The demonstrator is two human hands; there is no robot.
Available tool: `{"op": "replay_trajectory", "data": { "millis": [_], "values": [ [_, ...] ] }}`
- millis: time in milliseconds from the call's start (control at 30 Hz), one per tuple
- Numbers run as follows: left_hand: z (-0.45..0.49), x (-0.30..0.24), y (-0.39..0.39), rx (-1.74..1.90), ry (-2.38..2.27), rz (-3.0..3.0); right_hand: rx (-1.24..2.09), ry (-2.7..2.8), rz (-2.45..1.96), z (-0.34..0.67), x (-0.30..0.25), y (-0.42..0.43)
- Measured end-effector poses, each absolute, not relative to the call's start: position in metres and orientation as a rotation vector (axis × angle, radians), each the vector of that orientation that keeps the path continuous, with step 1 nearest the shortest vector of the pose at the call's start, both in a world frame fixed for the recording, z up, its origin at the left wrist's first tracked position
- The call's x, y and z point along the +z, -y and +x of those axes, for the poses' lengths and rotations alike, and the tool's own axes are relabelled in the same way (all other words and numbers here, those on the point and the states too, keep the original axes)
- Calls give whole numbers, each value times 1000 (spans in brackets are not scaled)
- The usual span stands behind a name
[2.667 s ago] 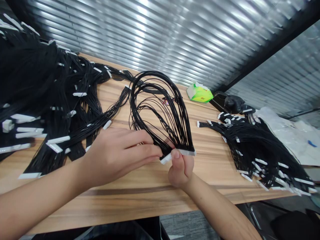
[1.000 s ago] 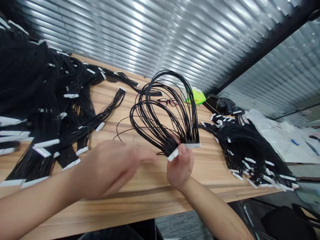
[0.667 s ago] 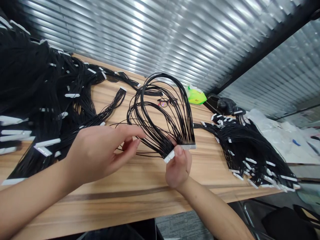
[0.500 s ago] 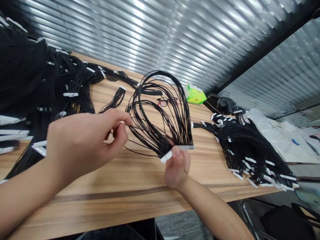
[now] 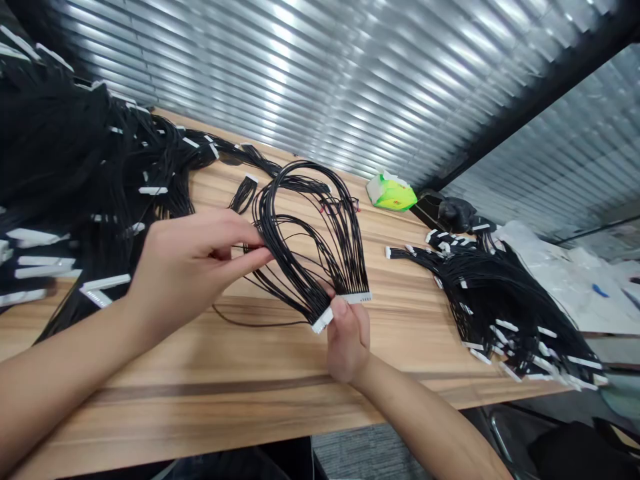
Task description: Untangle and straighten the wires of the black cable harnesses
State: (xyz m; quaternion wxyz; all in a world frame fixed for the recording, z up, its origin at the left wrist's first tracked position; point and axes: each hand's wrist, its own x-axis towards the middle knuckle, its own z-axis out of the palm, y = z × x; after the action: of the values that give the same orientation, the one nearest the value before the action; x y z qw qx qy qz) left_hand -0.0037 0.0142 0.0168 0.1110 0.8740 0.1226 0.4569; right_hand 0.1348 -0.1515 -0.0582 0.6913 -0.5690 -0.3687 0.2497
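Observation:
A looped wire harness (image 5: 280,223) of thin black wires hangs over the table between my hands. My right hand (image 5: 349,337) grips its two white connectors, one a longer strip (image 5: 356,297), the other a shorter block (image 5: 323,321), with the thumb across them. On the left side of the loop, my left hand (image 5: 200,257) pinches some of the black wires between thumb and fingertips. One loose wire (image 5: 250,325) bows out below the bundle toward the shorter connector.
Piles of similar harnesses lie on the wooden table (image 5: 240,393), a large heap (image 5: 65,153) at left and another (image 5: 500,300) at right. Behind the loop are glasses (image 5: 357,202) and a green tissue pack (image 5: 393,193). A corrugated metal wall (image 5: 240,73) borders the back.
My left hand has moved right and closed its fingertips on the loop's wires. The connectors in my right hand have shifted slightly left, and a single wire now droops lower.

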Motion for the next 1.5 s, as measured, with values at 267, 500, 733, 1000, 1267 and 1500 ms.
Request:
{"op": "replay_trajectory", "data": {
  "millis": [267,500,733,1000,1267,1500],
  "values": [
    [-2,13,-11,1380,-480,2423,735,944,-1209,136,-41,150],
    [2,12,-16,1130,-213,2382,859,962,-1227,135,-33,150],
    [0,18,-13,1199,-10,2406,899,990,-1231,132,-20,147],
    [4,6,-15,1144,-11,2401,811,879,-1261,136,-36,154],
    [-7,8,-5,1322,-53,2315,389,721,-1229,138,-30,148],
    [-5,15,10,1260,51,2750,166,879,-1249,143,-58,153]
  ]
}}
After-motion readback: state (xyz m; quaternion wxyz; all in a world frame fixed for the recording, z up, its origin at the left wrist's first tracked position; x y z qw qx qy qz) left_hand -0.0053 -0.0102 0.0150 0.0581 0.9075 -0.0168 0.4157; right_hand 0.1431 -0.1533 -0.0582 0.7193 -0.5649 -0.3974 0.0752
